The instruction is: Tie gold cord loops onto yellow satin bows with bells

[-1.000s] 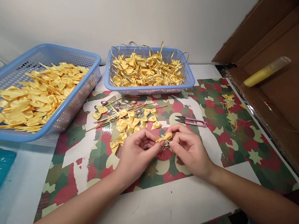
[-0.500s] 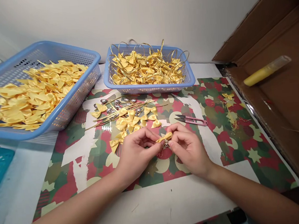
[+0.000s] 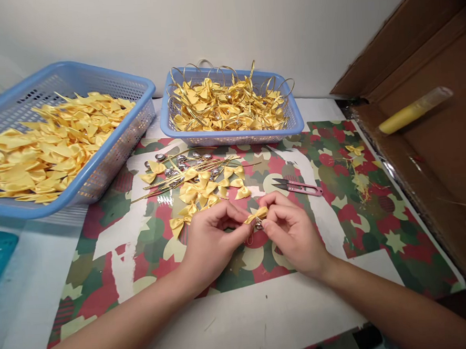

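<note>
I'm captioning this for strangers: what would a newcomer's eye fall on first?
The big blue basket heaped with yellow bows at left stands out first, then the smaller blue basket at the back. Near the centre, the left hand and right hand hold a single bow.

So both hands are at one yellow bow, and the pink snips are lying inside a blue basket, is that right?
Not quite: the head view shows the pink snips lying on the patterned sheet, just beyond the right hand. The left hand and right hand are indeed both at one yellow bow.
</note>
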